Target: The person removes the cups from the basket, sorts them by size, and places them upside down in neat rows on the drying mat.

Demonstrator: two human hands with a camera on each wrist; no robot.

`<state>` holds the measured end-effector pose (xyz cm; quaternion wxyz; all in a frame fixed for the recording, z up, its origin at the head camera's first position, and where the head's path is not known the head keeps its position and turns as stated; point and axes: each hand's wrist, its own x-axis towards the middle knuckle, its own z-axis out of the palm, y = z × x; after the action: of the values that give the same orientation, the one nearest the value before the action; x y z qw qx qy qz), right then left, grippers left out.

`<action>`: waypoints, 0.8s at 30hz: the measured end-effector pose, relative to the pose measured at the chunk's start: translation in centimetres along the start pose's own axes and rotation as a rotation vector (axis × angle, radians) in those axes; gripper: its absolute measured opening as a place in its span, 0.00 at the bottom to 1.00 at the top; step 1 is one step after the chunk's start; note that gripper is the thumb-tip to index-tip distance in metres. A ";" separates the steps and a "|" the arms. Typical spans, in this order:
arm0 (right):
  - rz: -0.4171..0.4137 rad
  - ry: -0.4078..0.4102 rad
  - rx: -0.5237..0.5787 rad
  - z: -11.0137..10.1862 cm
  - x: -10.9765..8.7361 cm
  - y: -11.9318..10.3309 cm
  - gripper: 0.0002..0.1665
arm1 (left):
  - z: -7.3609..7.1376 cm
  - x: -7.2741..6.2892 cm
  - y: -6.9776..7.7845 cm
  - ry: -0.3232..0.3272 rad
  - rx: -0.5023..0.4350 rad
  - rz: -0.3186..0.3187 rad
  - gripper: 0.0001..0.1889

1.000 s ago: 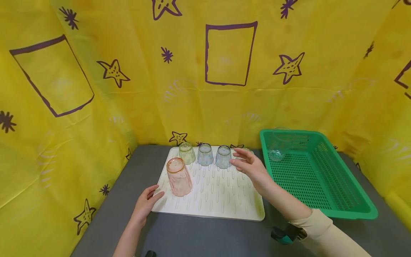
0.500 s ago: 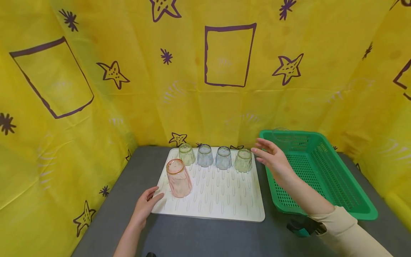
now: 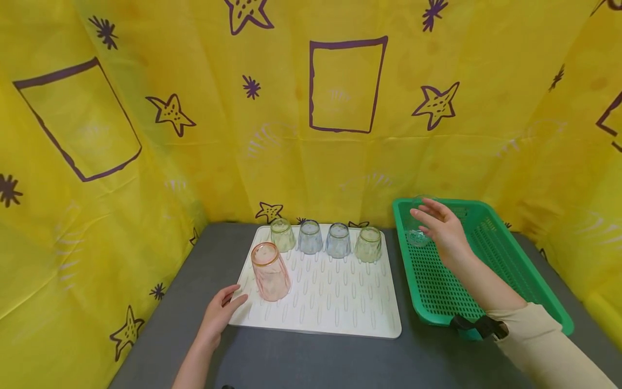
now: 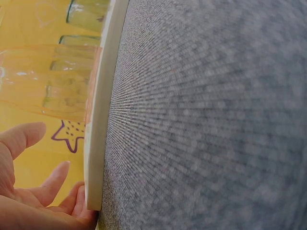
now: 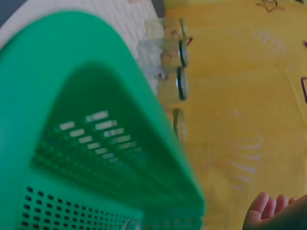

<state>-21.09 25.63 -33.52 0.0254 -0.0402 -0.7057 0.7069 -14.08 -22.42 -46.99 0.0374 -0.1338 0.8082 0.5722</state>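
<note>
My right hand [image 3: 446, 232] is over the left side of the green basket [image 3: 427, 316], fingers loosely bent, beside a clear glass [image 3: 416, 236] that it partly covers in the head view. In the right wrist view only its fingertips [image 5: 268, 206] show, at the lower right. My left hand [image 3: 221, 313] lies at the left edge of a white ribbed drying mat [image 3: 330, 302]; its lower fingers touch the mat's corner in the left wrist view. A tall pink glass [image 3: 272, 275] stands narrow end up on the mat, near that hand.
Along the mat's back edge is a row of short glasses: a green glass [image 3: 282, 236], two blue glasses [image 3: 310, 239], and another green glass [image 3: 368, 246]. The basket's raised wall stands right of the mat. A yellow patterned curtain [image 3: 340, 173] hangs behind the grey table [image 3: 301, 362].
My right hand has moved right, away from the row of short glasses and over the basket to the clear glass. My left hand has stayed at the mat's edge.
</note>
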 end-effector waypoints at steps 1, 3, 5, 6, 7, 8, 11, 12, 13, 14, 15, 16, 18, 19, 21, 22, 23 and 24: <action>0.001 0.014 0.001 -0.3 0.2 0.0 0.45 | 0.0 0.0 0.0 0.002 -0.001 0.000 0.31; -0.002 0.044 -0.019 -0.9 0.7 0.2 0.47 | 0.0 -0.1 -0.1 0.004 -0.004 0.001 0.31; -0.002 0.075 -0.044 -1.4 1.1 0.3 0.47 | 0.0 0.0 -0.1 0.004 -0.002 0.001 0.32; -0.001 0.090 -0.055 -1.6 1.3 0.4 0.48 | 0.0 0.0 -0.1 0.002 0.001 0.002 0.32; -0.001 0.104 -0.066 -1.9 1.4 0.4 0.47 | 0.0 0.0 -0.1 0.002 0.003 0.002 0.32; -0.002 0.119 -0.081 -2.1 1.5 0.5 0.47 | 0.0 0.1 -0.1 0.002 0.004 0.002 0.33; 0.003 0.159 -0.130 -2.6 1.9 0.7 0.48 | 0.1 0.1 -0.2 0.003 0.012 -0.003 0.32; 0.008 0.171 -0.141 -2.7 2.0 0.8 0.48 | 0.1 0.1 -0.2 0.004 0.015 -0.006 0.33; 0.012 0.183 -0.153 -2.8 2.2 0.9 0.49 | 0.1 0.1 -0.2 0.004 0.017 -0.006 0.32; 0.015 0.191 -0.164 -2.9 2.3 1.0 0.50 | 0.1 0.2 -0.2 0.004 0.020 -0.006 0.32; 0.021 0.197 -0.175 -3.1 2.5 1.1 0.51 | 0.1 0.2 -0.2 0.003 0.021 -0.008 0.32; 0.026 0.201 -0.178 -3.1 2.6 1.1 0.52 | 0.1 0.2 -0.3 0.003 0.023 -0.010 0.31; 0.038 0.203 -0.179 -3.3 3.0 1.4 0.53 | 0.1 0.3 -0.3 0.006 0.024 -0.014 0.31; 0.045 0.202 -0.184 -3.4 3.1 1.5 0.54 | 0.1 0.3 -0.3 0.005 0.026 -0.012 0.31; 0.061 0.197 -0.194 -3.6 3.4 1.8 0.57 | 0.1 0.3 -0.3 0.008 0.025 -0.015 0.30; 0.068 0.194 -0.199 -3.7 3.5 1.9 0.58 | 0.1 0.3 -0.3 0.009 0.025 -0.013 0.30; 0.074 0.191 -0.206 -3.7 3.7 2.1 0.59 | 0.1 0.3 -0.3 0.010 0.026 -0.011 0.30; 0.078 0.188 -0.214 -3.8 3.8 2.2 0.60 | 0.1 0.2 -0.3 0.010 0.027 -0.007 0.30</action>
<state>-24.48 29.76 -35.83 0.0594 -0.1359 -0.7694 0.6214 -14.22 -22.44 -47.33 0.0374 -0.1390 0.8157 0.5603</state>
